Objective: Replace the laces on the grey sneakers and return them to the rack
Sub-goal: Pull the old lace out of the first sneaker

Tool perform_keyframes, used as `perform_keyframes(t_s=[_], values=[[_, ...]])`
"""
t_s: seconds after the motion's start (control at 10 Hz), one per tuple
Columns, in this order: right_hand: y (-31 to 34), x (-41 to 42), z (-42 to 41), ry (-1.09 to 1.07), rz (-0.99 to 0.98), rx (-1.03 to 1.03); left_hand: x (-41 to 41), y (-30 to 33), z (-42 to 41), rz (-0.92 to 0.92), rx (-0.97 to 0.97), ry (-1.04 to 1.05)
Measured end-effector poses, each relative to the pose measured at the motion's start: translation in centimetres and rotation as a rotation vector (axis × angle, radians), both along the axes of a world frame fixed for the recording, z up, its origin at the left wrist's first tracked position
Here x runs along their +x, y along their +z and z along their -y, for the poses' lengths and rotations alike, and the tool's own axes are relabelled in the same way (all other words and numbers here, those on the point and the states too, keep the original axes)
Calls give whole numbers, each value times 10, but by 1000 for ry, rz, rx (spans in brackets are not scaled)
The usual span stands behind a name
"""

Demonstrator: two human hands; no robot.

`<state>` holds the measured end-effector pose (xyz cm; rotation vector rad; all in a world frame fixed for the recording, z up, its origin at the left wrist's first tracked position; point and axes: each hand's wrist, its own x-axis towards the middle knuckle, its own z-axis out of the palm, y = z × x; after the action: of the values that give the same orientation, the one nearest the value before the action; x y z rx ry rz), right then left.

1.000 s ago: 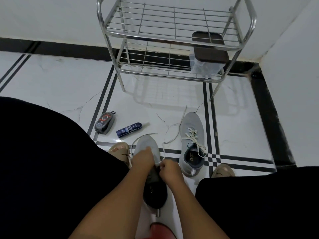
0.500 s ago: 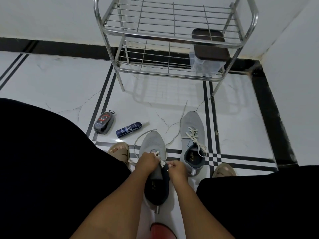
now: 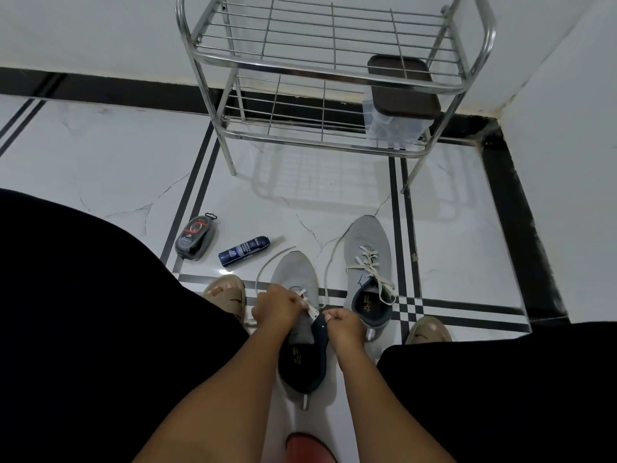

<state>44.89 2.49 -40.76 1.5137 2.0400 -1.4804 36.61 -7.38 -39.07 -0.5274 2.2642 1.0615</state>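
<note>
A grey sneaker (image 3: 295,272) lies between my knees, toe pointing away, its dark opening toward me. My left hand (image 3: 277,309) pinches the white lace (image 3: 267,272) at the sneaker's left eyelets. My right hand (image 3: 344,324) grips the dark collar edge on the sneaker's right side, with a bit of lace by its fingertips. Loose lace ends loop out past the toe. The second grey sneaker (image 3: 367,248) stands to the right on the floor, laced loosely in white. The steel rack (image 3: 334,75) stands ahead against the wall.
A clear box with a brown lid (image 3: 400,91) sits on the rack's lower shelf at the right. A shoe-polish sponge case (image 3: 195,237) and a blue spray can (image 3: 243,250) lie on the white tiles to the left. My sandalled feet flank the sneakers. A red object (image 3: 310,449) sits near me.
Both hands slid back from the sneaker's toe toward its tongue and drew closer together at the eyelets. The lace loop on the left pulled in slightly. The other sneaker stayed put.
</note>
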Motion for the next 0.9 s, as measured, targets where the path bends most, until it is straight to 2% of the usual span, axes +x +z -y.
perform_keyframes(t_s=[0.1, 0.2, 0.3, 0.4, 0.5, 0.6, 0.7, 0.8, 0.9], values=[[-1, 3, -3, -39, 2, -7, -28, 21, 12, 160, 786, 1056], [-2, 6, -2, -70, -11, -24, -47, 25, 15, 184, 691, 840], [-2, 5, -2, -57, -12, -15, -34, 13, 0, -21, 112, -342], [-2, 4, -3, -38, -15, -11, -3, -4, -6, -105, -127, -739], [-3, 5, -3, -42, -21, -11, 10, -13, -6, -109, -156, -593], [-4, 8, -6, -76, -35, -18, -8, -4, 1, 73, 317, 155], [-5, 7, -6, -83, -35, -28, -32, 1, 17, 203, 825, 1138], [-5, 6, -3, -85, -42, -37, -38, 7, 13, 193, 539, 616], [-6, 5, -3, -67, -38, -42, -21, -2, 2, -79, -42, -623]])
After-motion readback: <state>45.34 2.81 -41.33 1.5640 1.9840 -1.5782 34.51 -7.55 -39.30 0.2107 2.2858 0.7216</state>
